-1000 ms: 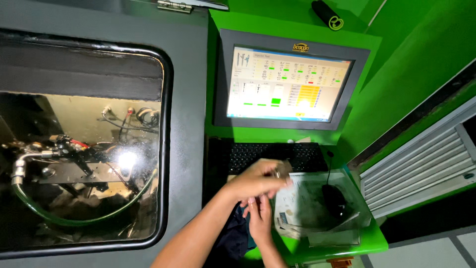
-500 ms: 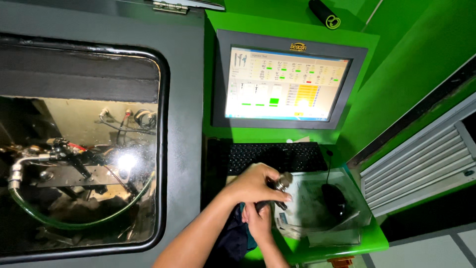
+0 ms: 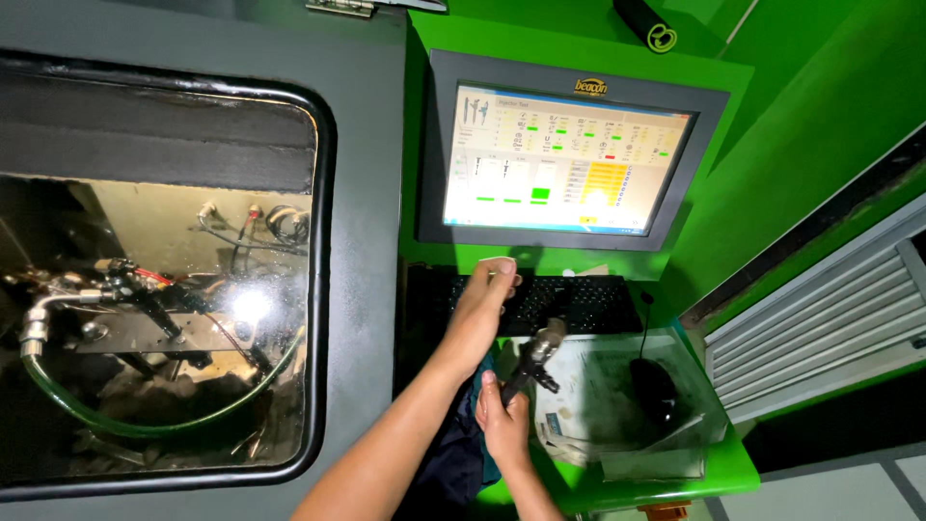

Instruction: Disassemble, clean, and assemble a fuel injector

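My right hand (image 3: 503, 421) is shut around the lower end of a dark metal injector-like part (image 3: 533, 355), whose silvery tip points up and to the right. A dark blue cloth (image 3: 453, 461) hangs beside and under that hand. My left hand (image 3: 481, 311) reaches forward with its fingers stretched out, the fingertips at the far left edge of the black keyboard (image 3: 579, 301), just under the monitor (image 3: 564, 159). It holds nothing.
A black mouse (image 3: 653, 388) lies on a plastic-covered pad (image 3: 617, 425) on the green shelf (image 3: 738, 463). At left, a grey cabinet window (image 3: 164, 280) shows a green hose, fittings and wires inside. Grey louvres (image 3: 830, 318) stand at right.
My left hand has lifted off the metal part and moved forward to the keyboard. The right hand has stayed put with the part, now uncovered.
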